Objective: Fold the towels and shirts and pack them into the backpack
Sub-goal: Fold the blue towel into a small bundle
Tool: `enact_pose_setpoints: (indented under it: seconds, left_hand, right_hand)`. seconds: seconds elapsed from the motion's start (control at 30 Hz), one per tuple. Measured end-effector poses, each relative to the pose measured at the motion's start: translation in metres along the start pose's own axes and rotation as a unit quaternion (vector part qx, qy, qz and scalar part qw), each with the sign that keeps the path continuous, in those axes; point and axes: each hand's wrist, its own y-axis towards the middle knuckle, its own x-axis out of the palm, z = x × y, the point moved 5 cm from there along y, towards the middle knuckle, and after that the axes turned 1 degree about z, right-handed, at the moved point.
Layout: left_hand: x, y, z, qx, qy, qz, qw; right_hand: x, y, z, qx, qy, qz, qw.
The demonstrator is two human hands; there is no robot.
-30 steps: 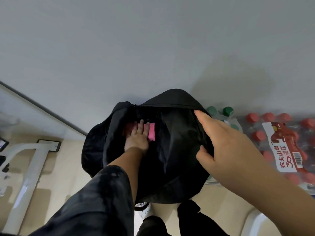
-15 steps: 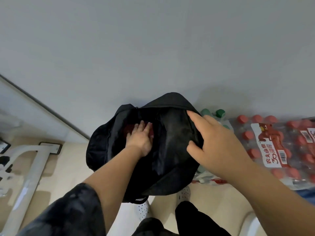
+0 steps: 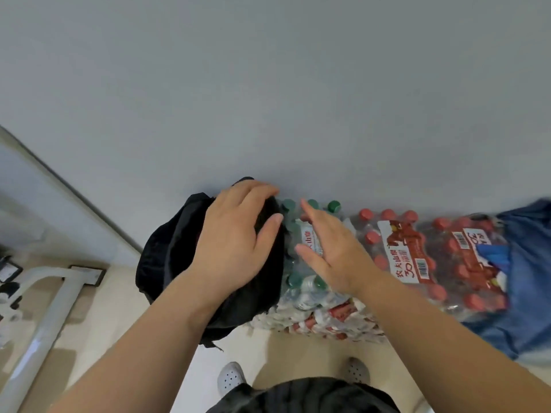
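Left hand [image 3: 235, 234], out of the backpack [image 3: 167, 257], now grips its top; right hand [image 3: 331, 251] released, open.

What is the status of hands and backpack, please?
Left hand grips backpack top. Right hand open, clear of it, above bottle packs. Contents not visible.

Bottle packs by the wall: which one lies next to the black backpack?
The green-capped pack: it sits directly beside the backpack. The red-capped packs lie further right.
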Motion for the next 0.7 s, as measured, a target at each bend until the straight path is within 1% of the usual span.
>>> enact_pose_setpoints:
  seconds: [0.1, 0.2, 0.3, 0.5, 0.6, 0.7]
  left_hand:
    - [0.041, 0.021, 0.048, 0.03, 0.042, -0.03, 0.998]
    - [0.102, 0.039, 0.095, 0.004, 0.04, -0.061, 0.997]
    - [0.17, 0.056, 0.145, -0.011, 0.03, -0.094, 0.995]
    - [0.298, 0.079, 0.23, 0.002, 0.049, -0.214, 0.976]
    - [0.347, 0.084, 0.259, 0.022, 0.067, -0.267, 0.961]
    - [0.389, 0.089, 0.282, 0.046, 0.084, -0.298, 0.95]
  right_hand:
    - [-0.015, -0.019, 0.058, 0.021, -0.065, -0.017, 0.998]
    - [-0.048, -0.048, 0.122, 0.031, -0.103, -0.015, 0.994]
    - [-0.092, -0.089, 0.188, 0.055, -0.116, 0.011, 0.992]
    - [-0.173, -0.168, 0.298, 0.156, -0.159, 0.052, 0.974]
    - [-0.204, -0.198, 0.335, 0.201, -0.171, 0.088, 0.96]
    - [-0.228, -0.219, 0.364, 0.253, -0.181, 0.12, 0.943]
